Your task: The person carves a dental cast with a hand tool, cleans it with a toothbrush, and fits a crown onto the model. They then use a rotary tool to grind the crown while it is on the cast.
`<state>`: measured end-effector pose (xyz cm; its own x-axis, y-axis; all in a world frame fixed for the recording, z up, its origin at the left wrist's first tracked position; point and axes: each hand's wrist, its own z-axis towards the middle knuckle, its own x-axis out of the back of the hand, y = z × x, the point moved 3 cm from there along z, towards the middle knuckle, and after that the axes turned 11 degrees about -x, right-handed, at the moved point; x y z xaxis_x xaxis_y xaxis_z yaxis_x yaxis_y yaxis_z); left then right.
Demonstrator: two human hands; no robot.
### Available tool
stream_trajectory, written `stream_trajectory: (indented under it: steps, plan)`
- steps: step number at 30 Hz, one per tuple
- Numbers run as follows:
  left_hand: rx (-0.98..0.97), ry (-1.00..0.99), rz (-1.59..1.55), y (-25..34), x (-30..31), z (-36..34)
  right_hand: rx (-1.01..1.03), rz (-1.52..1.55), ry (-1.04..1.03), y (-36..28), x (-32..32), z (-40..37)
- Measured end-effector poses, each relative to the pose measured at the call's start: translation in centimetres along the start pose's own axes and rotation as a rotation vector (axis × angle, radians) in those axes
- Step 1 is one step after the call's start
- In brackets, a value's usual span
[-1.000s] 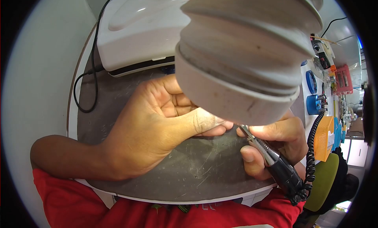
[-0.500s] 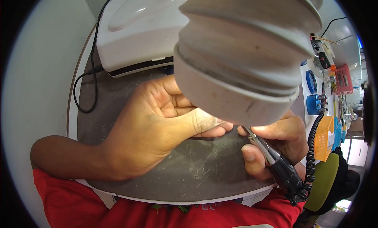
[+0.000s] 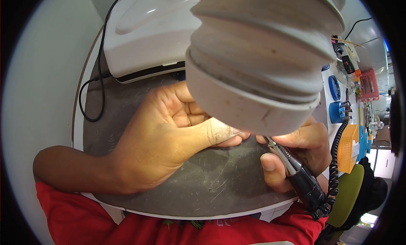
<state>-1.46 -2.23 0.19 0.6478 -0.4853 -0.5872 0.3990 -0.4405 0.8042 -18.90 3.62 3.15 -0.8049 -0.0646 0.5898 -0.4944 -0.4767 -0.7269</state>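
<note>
My left hand (image 3: 169,137) is held over the grey work surface (image 3: 207,190), its fingers curled and the thumb pressed towards the fingertips. A wide white ribbed hose (image 3: 262,46) with a smooth end collar hides those fingertips, so whatever they pinch is out of sight. In my right hand (image 3: 311,143) is a rotary handpiece (image 3: 296,169) with a metal front and a black body, gripped between thumb and fingers. Its tip points up and left towards my left fingertips, partly behind the collar. A black coiled cord (image 3: 334,169) runs from the handpiece's rear.
A white rounded machine (image 3: 152,37) stands at the back left, with a black cable (image 3: 101,75) beside it. Along the right are blue round holders (image 3: 336,111), an orange basket (image 3: 347,148), a pink rack (image 3: 369,85) and a green-backed chair (image 3: 347,198).
Both hands stay nearly in place. My right thumb and the handpiece have shifted very slightly, and the hose appears a touch further left.
</note>
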Motion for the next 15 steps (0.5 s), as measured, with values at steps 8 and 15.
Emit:
stream_trajectory:
  steps: [8, 15]
  plan:
    - [-0.011, -0.01, 0.013, -0.17, 0.14, 0.02, 0.003, 0.002, 0.013, -0.37, -0.06, 0.21]
    - [-0.002, 0.005, -0.004, 0.02, -0.06, -0.04, 0.011, 0.003, 0.018, -0.28, -0.1, 0.16]
